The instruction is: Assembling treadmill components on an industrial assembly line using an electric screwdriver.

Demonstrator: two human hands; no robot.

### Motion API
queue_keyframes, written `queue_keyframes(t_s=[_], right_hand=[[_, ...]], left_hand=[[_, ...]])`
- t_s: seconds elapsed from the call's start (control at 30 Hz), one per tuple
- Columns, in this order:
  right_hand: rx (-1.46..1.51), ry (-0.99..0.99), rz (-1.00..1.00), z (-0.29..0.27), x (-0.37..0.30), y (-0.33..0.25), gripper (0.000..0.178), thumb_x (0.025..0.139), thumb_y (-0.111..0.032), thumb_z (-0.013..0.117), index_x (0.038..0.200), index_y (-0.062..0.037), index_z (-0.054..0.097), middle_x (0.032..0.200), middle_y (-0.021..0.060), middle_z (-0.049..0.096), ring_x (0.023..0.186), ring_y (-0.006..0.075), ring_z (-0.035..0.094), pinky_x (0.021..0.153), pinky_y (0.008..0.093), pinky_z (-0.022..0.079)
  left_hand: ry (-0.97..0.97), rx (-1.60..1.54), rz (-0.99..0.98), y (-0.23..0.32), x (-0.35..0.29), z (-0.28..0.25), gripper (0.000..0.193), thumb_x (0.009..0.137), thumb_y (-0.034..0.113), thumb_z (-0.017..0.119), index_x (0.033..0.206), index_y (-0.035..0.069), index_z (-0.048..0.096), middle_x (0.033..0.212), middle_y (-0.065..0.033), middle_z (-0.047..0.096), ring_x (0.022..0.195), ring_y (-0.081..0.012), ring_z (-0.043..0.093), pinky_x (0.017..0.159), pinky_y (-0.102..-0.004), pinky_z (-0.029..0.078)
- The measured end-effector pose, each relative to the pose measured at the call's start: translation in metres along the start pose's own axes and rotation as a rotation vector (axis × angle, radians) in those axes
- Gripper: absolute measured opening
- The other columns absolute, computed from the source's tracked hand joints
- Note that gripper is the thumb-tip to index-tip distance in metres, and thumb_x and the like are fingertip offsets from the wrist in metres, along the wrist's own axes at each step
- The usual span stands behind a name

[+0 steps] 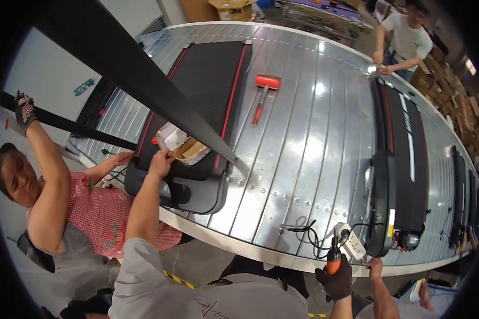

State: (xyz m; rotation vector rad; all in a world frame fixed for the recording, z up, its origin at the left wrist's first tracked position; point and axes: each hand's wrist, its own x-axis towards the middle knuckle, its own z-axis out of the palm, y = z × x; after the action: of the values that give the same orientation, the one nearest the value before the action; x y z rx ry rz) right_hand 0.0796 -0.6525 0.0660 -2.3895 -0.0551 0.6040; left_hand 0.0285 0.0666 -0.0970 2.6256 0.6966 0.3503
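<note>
My bare left hand (160, 162) is at the near left edge of a small open cardboard box (189, 151), its fingers closed on the rim. The box rests on the black treadmill deck (205, 74), which has red side stripes. In a dark glove, my right hand (336, 280) grips an orange and black electric screwdriver (333, 260) by the table's near edge. A white power strip (351, 242) lies just beyond it. A long black upright post (143, 69) slants over the deck, its lower end beside the deck's right edge.
A co-worker on the left holds another black post (64, 123) with a gloved hand (24, 110). A red mallet (267, 82) lies on the metal-slat table (298, 133). Another treadmill (410, 154) stands at right, with a person (407, 42) beyond. Black cable (308, 231) loops nearby.
</note>
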Motion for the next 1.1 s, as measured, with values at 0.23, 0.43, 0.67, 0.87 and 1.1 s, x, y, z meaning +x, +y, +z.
queue_keyframes(t_s=[0.23, 0.43, 0.67, 0.87, 1.1], right_hand=[[0.259, 0.229, 0.048, 0.039, -0.078, 0.015, 0.053, 0.064, -0.011, 0.091, 0.106, -0.0057, 0.060, 0.078, 0.0029, 0.066, 0.070, 0.0151, 0.065, 0.065, 0.0330, 0.054], [0.628, 0.428, -0.128, 0.054, -0.087, 0.005, 0.054, 0.067, 0.003, 0.084, 0.114, -0.0051, 0.059, 0.081, 0.0044, 0.067, 0.072, 0.0159, 0.066, 0.068, 0.0326, 0.056], [0.817, 0.669, -0.343, 0.086, -0.113, 0.008, 0.059, 0.069, 0.005, 0.084, 0.120, -0.0047, 0.056, 0.103, 0.0065, 0.065, 0.093, 0.0159, 0.065, 0.082, 0.0317, 0.056], [0.630, 0.808, -0.192, 0.095, -0.149, 0.061, 0.048, 0.076, -0.002, 0.081, 0.116, -0.0036, 0.055, 0.093, 0.0073, 0.063, 0.086, 0.0176, 0.067, 0.078, 0.0320, 0.056], [1.422, 1.033, 0.107, 0.121, -0.200, 0.067, 0.028, 0.099, -0.033, 0.065, 0.099, -0.0054, 0.069, 0.092, 0.0108, 0.068, 0.078, 0.0258, 0.065, 0.075, 0.0425, 0.061]], left_hand=[[0.100, -0.039, 0.000, 0.053, -0.053, -0.040, 0.019, 0.091, 0.013, 0.071, 0.103, 0.001, 0.063, 0.094, -0.0251, 0.063, 0.091, -0.0472, 0.062, 0.077, -0.0523, 0.049], [0.006, -0.058, 0.020, 0.118, -0.166, -0.044, 0.023, 0.087, 0.001, 0.072, 0.107, 0.002, 0.061, 0.100, -0.0247, 0.061, 0.089, -0.0490, 0.062, 0.073, -0.0525, 0.049], [-0.255, -0.136, 0.202, 0.152, -0.182, 0.064, 0.017, 0.089, 0.011, 0.073, 0.103, 0.006, 0.064, 0.099, -0.0195, 0.062, 0.097, -0.0438, 0.064, 0.081, -0.0523, 0.052], [-0.483, -0.223, 0.257, 0.192, -0.166, 0.171, 0.030, 0.096, 0.029, 0.068, 0.120, 0.012, 0.071, 0.115, -0.0198, 0.071, 0.103, -0.0419, 0.068, 0.083, -0.0508, 0.056], [-0.141, 0.019, 0.393, 0.213, -0.050, 0.162, 0.060, 0.088, 0.017, 0.069, 0.146, 0.015, 0.054, 0.128, -0.0199, 0.063, 0.117, -0.0374, 0.061, 0.095, -0.0496, 0.054]])
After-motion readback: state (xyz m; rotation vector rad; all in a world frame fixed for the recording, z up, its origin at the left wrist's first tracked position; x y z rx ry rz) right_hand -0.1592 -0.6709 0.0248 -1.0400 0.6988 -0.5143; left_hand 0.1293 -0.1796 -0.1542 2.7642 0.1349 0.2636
